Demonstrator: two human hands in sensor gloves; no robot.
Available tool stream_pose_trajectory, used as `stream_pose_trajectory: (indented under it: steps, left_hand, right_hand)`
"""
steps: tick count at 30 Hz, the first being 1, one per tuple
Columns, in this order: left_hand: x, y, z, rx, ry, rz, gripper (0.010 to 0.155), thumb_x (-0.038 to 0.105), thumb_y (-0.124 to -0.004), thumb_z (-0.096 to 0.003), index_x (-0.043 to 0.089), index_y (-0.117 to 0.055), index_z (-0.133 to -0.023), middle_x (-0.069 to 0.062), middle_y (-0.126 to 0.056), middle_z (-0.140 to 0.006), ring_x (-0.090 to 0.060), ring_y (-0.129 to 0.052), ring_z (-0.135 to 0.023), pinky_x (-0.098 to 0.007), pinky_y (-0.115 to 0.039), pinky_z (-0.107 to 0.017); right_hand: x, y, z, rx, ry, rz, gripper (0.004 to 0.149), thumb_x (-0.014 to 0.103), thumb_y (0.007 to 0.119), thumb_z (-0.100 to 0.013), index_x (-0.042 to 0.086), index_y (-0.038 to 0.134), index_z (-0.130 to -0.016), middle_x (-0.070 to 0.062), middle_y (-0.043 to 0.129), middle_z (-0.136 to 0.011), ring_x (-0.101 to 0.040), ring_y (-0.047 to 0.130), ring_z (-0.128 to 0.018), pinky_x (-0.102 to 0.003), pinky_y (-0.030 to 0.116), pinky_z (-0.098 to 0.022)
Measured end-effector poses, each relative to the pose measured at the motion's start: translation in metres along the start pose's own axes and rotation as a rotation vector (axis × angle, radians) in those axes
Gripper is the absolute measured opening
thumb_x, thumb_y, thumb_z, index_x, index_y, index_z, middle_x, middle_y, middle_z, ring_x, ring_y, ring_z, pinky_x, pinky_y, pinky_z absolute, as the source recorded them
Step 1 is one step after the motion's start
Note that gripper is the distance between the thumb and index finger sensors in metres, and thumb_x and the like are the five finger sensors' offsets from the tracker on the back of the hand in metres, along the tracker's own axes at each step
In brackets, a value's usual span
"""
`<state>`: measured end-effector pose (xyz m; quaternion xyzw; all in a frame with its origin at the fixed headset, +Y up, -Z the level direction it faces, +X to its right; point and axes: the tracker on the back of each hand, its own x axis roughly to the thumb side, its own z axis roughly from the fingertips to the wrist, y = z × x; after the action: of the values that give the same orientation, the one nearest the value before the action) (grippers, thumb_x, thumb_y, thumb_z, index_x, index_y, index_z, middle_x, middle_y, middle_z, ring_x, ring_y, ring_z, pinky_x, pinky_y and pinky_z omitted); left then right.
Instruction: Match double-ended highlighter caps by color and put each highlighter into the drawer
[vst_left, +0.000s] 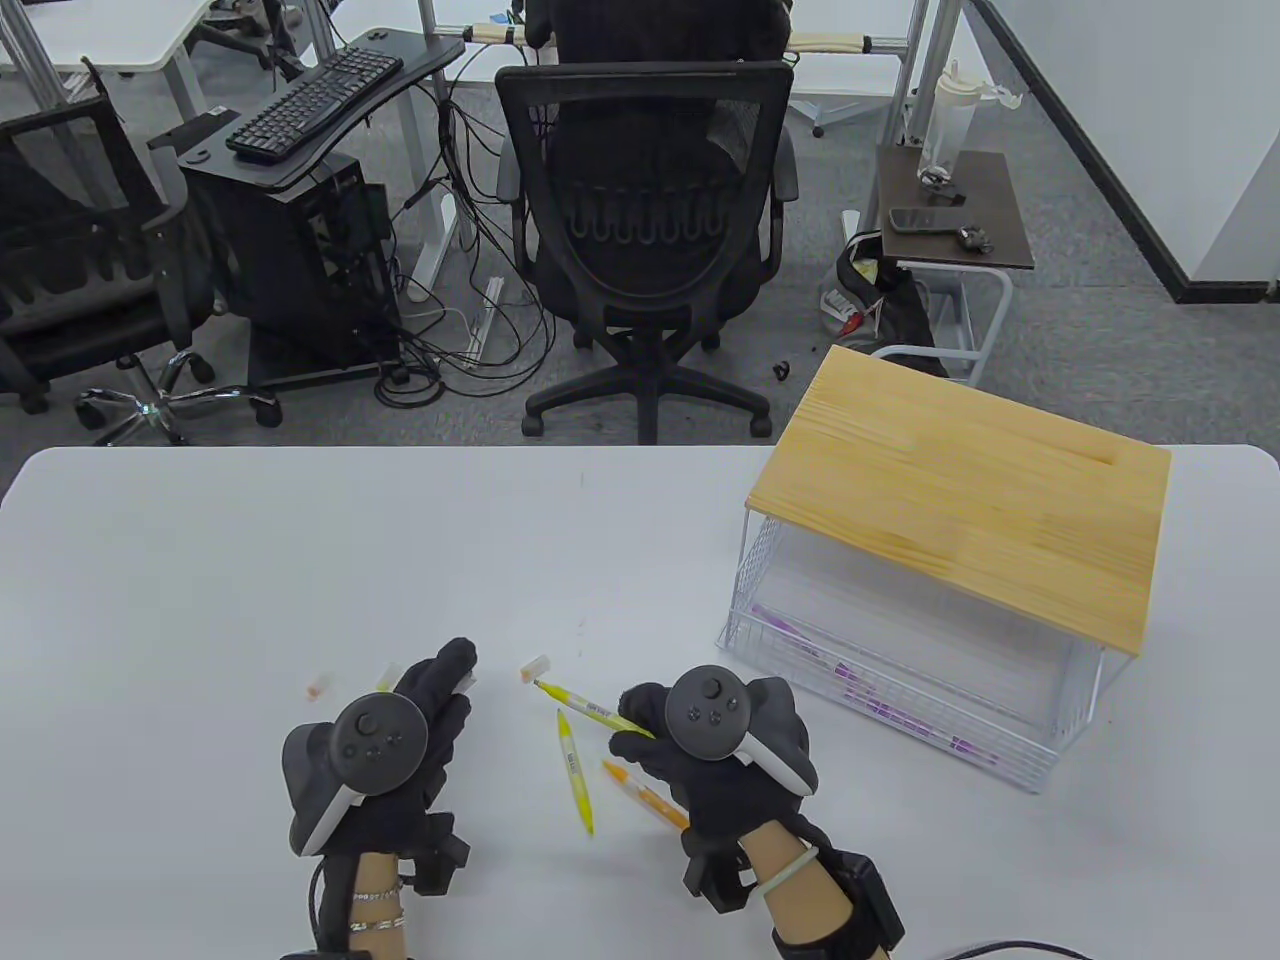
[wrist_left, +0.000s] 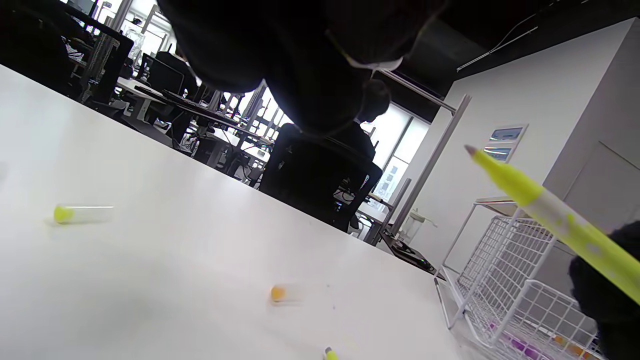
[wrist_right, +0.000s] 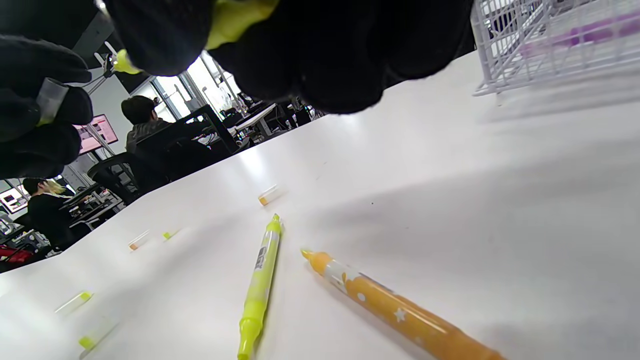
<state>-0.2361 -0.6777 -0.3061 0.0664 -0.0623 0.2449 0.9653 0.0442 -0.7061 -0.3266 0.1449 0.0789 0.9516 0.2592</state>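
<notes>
Toward the tabletop's near edge, left of its middle, an orange-ended cap (vst_left: 317, 686) lies loose, apart from the left hand (vst_left: 400, 735); that hand's fingers reach away from the near edge and pinch a clear yellow-ended cap (vst_left: 470, 681) at their tips, which the right wrist view shows squeezed between thumb and finger (wrist_right: 50, 100).

Just right of it another orange-ended cap (vst_left: 531, 668) sits on the table, beside the bare tip of the yellow highlighter (vst_left: 585, 705) that the right hand (vst_left: 700, 760) grips by its rear part, fingers curled round the barrel; its long axis runs from those fingers up and left, tip aimed toward the left hand's cap.

So the coming move looks to turn on lining cap mouth with that tip; the two are near but apart, and the left hand is the nearer.

Between the hands a second yellow highlighter (vst_left: 575, 770) and an orange highlighter (vst_left: 645, 795) lie uncapped on the table.

Near the right edge stands the wire drawer (vst_left: 1040, 760) under a wooden top (vst_left: 960, 495), purple highlighters (vst_left: 880, 705) already inside.
</notes>
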Motion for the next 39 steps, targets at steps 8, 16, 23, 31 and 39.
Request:
stream_pose_trajectory:
  steps: [8, 16, 23, 31, 39]
  left_hand:
    - [0.015, -0.006, 0.0, -0.028, -0.042, -0.057, 0.048, 0.02, -0.071, -0.0524, 0.031, -0.073, -0.099, -0.004, -0.079, -0.103, -0.013, -0.096, -0.077, -0.045, -0.076, -0.071]
    - [0.023, -0.01, 0.0, -0.076, -0.078, -0.064, 0.047, 0.02, -0.072, -0.0525, 0.033, -0.076, -0.098, -0.004, -0.078, -0.104, -0.013, -0.095, -0.078, -0.045, -0.075, -0.072]
    - [0.023, -0.009, 0.0, -0.063, -0.141, -0.009, 0.049, 0.026, -0.077, -0.0497, 0.032, -0.075, -0.099, -0.001, -0.087, -0.098, -0.01, -0.101, -0.072, -0.04, -0.078, -0.071]
    - [0.028, 0.0, 0.007, -0.01, -0.251, 0.061, 0.048, 0.025, -0.08, -0.0464, 0.029, -0.081, -0.094, -0.001, -0.092, -0.09, -0.01, -0.104, -0.065, -0.039, -0.081, -0.07]
    - [0.039, 0.001, 0.011, -0.006, -0.267, 0.015, 0.047, 0.025, -0.081, -0.0463, 0.028, -0.082, -0.093, -0.001, -0.093, -0.089, -0.01, -0.104, -0.064, -0.039, -0.081, -0.07]
  right_hand:
    - [0.008, -0.004, 0.009, -0.049, -0.037, 0.02, 0.049, 0.045, 0.072, -0.06, 0.032, 0.057, -0.104, 0.004, 0.074, -0.096, -0.023, 0.082, -0.079, -0.055, 0.059, -0.078]
    - [0.01, -0.004, 0.01, -0.054, -0.033, 0.029, 0.049, 0.045, 0.072, -0.06, 0.032, 0.057, -0.104, 0.004, 0.074, -0.095, -0.022, 0.083, -0.079, -0.055, 0.059, -0.078]
    - [0.011, -0.008, 0.014, -0.116, -0.035, 0.026, 0.053, 0.044, 0.073, -0.059, 0.031, 0.052, -0.106, 0.009, 0.072, -0.098, -0.016, 0.083, -0.083, -0.052, 0.058, -0.084]
    - [0.009, -0.015, 0.018, -0.113, -0.056, 0.011, 0.046, 0.046, 0.058, -0.061, 0.031, 0.058, -0.104, 0.009, 0.076, -0.092, -0.016, 0.084, -0.077, -0.052, 0.058, -0.083]
    - [0.003, -0.016, 0.014, -0.029, -0.061, -0.044, 0.046, 0.044, 0.058, -0.06, 0.028, 0.063, -0.102, 0.005, 0.08, -0.087, -0.023, 0.085, -0.078, -0.057, 0.056, -0.08]
